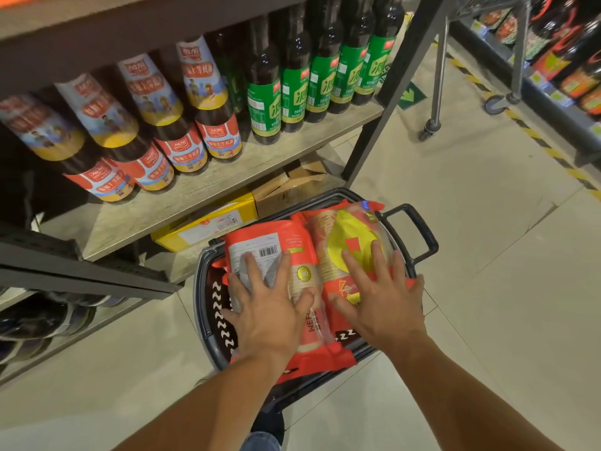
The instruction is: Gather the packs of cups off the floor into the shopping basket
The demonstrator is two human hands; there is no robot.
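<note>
Under spread fingers [250,265] — packs [299,255], basketed [419,236]

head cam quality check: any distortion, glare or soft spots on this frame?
Head view: strong wide-angle bowing, the shelf edges and bottles lean outward. Glare streaks on the green-label bottles and on the packs of cups. Corners are soft, far right shelves blurred. Both hands, left hand and right hand, are sharp.

Cup packs [302,255]: glossy plastic film, crinkled, paper barcode label. Basket [208,307]: dark matt plastic, smooth handle [413,229]. Shelf boards [201,187]: matt wood-grain on dark metal frame. Bottles [292,76]: glossy, dark, paper labels. Floor [471,255]: smooth tile, slight sheen.
</note>
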